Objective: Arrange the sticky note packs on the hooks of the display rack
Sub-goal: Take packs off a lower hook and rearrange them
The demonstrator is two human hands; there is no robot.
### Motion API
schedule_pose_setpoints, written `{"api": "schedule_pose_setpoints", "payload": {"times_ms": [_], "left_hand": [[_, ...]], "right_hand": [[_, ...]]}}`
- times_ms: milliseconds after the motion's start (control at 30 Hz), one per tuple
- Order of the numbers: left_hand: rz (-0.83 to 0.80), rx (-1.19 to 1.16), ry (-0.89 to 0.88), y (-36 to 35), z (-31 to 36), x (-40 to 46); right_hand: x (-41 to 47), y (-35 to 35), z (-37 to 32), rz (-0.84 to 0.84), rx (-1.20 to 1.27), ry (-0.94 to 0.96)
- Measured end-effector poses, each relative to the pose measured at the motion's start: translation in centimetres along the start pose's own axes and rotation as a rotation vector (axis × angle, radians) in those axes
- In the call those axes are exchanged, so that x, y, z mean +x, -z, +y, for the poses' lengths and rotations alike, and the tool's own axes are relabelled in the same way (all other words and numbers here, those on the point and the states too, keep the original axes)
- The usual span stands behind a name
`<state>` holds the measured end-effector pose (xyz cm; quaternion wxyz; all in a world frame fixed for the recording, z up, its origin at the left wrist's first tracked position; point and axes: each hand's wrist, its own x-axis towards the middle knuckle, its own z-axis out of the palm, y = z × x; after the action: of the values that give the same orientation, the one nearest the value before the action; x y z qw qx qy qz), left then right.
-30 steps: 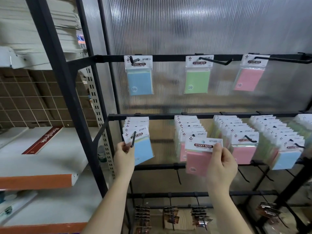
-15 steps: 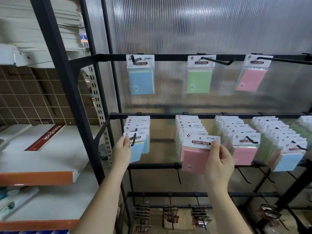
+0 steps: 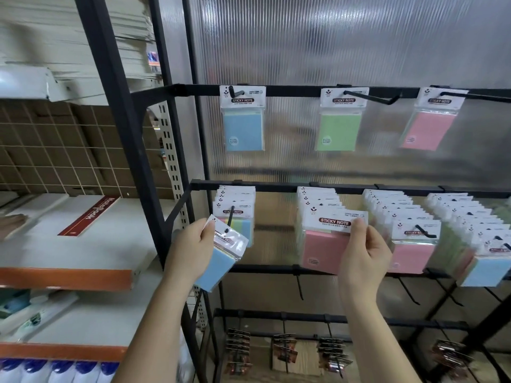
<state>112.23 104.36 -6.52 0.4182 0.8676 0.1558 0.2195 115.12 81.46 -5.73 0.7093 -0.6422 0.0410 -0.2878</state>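
Blue sticky note pack (image 3: pixel 221 261), tilted with its header up and to the right, is pinched at its top corner by the left hand (image 3: pixel 190 251). Its hang hole sits right at the tip of the leftmost middle-row hook (image 3: pixel 230 221), which runs toward the viewer; whether it is threaded is unclear. The right hand (image 3: pixel 363 255) pinches the header of a pink sticky note pack (image 3: pixel 325 244) at the front of the next hook's stack. Three single packs hang on the top rail (image 3: pixel 298 91).
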Motion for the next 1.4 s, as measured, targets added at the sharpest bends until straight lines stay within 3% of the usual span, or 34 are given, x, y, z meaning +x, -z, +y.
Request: {"api": "schedule_pose_setpoints", "payload": {"times_ms": [433, 633, 833, 1133, 1400], "left_hand": [[0.135, -0.227, -0.157, 2.7, 5.8, 0.4], [0.168, -0.342, -0.389, 3.8, 9.5, 1.7], [0.351, -0.418, -0.555, 4.7, 12.7, 3.4], [0.499, -0.49, -0.501, 4.1, 14.4, 4.9], [0.499, -0.502, -0.476, 3.8, 14.1, 6.0]], "right_hand": [[0.4, -0.4, -1.8, -0.032, -0.004, 0.076], [0.6, -0.3, -3.1, -0.03, 0.026, 0.111], [1.2, -0.4, -3.2, -0.022, 0.012, 0.13], [1.7, -0.2, -3.9, -0.013, 0.009, 0.158], [2.1, -0.3, -3.6, -0.025, -0.006, 0.138]]}}
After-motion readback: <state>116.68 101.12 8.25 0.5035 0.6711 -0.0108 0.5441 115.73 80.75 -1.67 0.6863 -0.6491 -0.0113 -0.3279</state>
